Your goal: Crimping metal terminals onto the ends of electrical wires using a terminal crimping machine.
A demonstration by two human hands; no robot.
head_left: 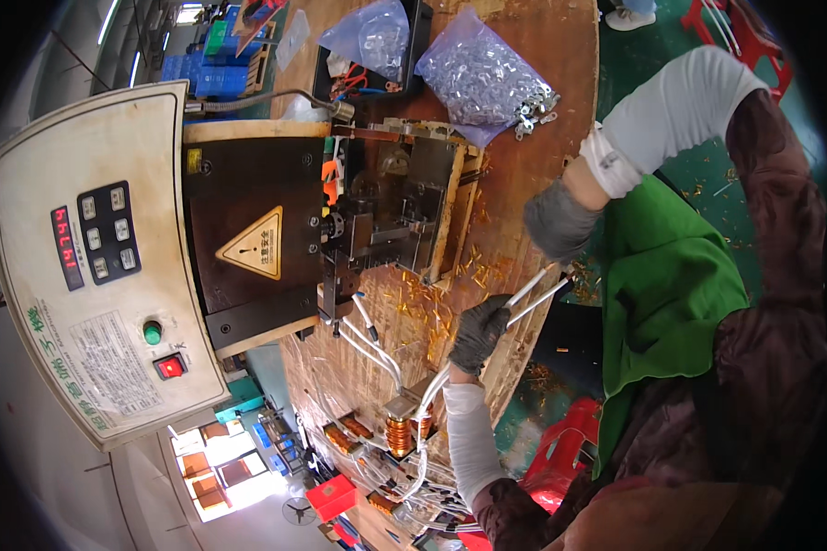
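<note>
My left hand [480,334], in a dark grey glove, is closed round two white cables [535,301] low in the picture. Their dark-tipped ends stick out past it toward my right hand [560,220]. That hand is gloved too and curled just above the cable ends; its fingertips and anything in them are hidden. The cables run back under my left wrist to a copper-wound coil [399,435]. Another pair of white cables [369,347] lies bent on the wooden table [538,83], near the metal tooling [377,234] of a press machine [257,216].
The machine's pale control box [110,248] fills the left side. A bag of metal terminals [482,78] lies spilling above, next to a black bin [418,37]. Copper-coloured scraps [423,298] litter the table. More coils [345,433] and a red stool [565,445] are lower down.
</note>
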